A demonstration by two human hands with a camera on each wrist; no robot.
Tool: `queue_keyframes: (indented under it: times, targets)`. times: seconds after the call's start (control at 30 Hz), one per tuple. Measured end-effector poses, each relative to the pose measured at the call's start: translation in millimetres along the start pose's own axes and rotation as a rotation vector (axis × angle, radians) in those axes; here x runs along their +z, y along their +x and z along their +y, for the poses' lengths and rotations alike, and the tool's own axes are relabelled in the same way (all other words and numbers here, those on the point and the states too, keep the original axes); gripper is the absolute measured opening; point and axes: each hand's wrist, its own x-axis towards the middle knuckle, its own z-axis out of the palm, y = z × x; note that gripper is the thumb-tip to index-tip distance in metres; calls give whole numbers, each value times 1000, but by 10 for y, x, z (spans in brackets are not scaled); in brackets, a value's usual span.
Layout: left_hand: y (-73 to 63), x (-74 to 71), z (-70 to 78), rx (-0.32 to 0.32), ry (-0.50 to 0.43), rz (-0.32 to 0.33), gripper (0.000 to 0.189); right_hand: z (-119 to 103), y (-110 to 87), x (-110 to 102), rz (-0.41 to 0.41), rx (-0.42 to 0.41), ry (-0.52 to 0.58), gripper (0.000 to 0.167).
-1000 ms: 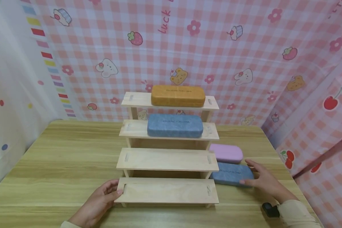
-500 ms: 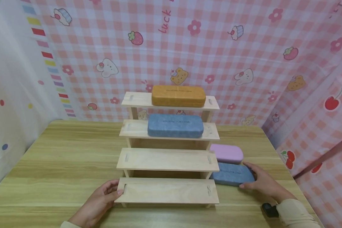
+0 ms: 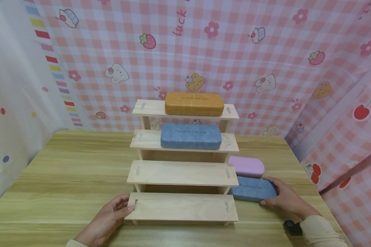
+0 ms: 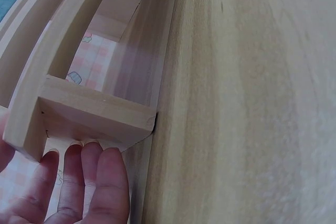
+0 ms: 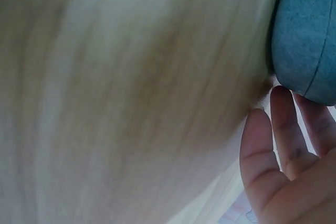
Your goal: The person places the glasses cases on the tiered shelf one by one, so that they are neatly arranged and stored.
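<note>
In the head view a stepped wooden display rack (image 3: 183,207) stands mid-table. My left hand (image 3: 106,218) holds the left end of its lowest step, thumb on top; the left wrist view shows the fingertips (image 4: 107,166) against the side support. At the right, my right hand (image 3: 289,197) grips the end of a blue glasses case (image 3: 253,188) lying on the table, thumb at the near corner and fingers at the far one. The case's left end is hidden by the rack. Another blue glasses case (image 3: 190,136) and an orange glasses case (image 3: 194,104) sit on the upper two steps.
A pink glasses case (image 3: 248,166) lies just behind the gripped blue one, partly hidden by the rack. A small black object (image 3: 293,227) shows at the right wrist. A pink checked curtain (image 3: 173,55) hangs behind the wooden table (image 3: 65,178) and along its right side.
The right hand's fingers have closed in around the end of the blue glasses case on the table. The left hand and the rack have stayed in place.
</note>
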Motion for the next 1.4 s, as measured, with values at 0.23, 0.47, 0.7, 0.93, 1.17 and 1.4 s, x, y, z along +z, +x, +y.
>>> queue_keyframes:
  times: [0.23, 0.47, 0.7, 0.93, 1.17, 1.4]
  targets:
    - [-5, 0, 3, 2, -7, -4, 63, 3, -17, -8, 19, 17, 20, 95]
    - [-3, -1, -1, 7, -2, -5, 63, -22, -89, -37, 25, 39, 71, 93]
    - [-2, 4, -3, 6, 2, 5, 63, -7, -190, -124, 39, 72, 57, 93]
    - [-3, 10, -1, 9, 6, 6, 62, 48, -297, -219, 67, 81, 64, 91]
    - [-1, 6, -4, 4, 3, 9, 62, 40, -416, -294, 127, 57, 102, 85]
    - [-3, -5, -7, 11, 0, -6, 62, 67, -485, -361, 219, 7, 105, 77]
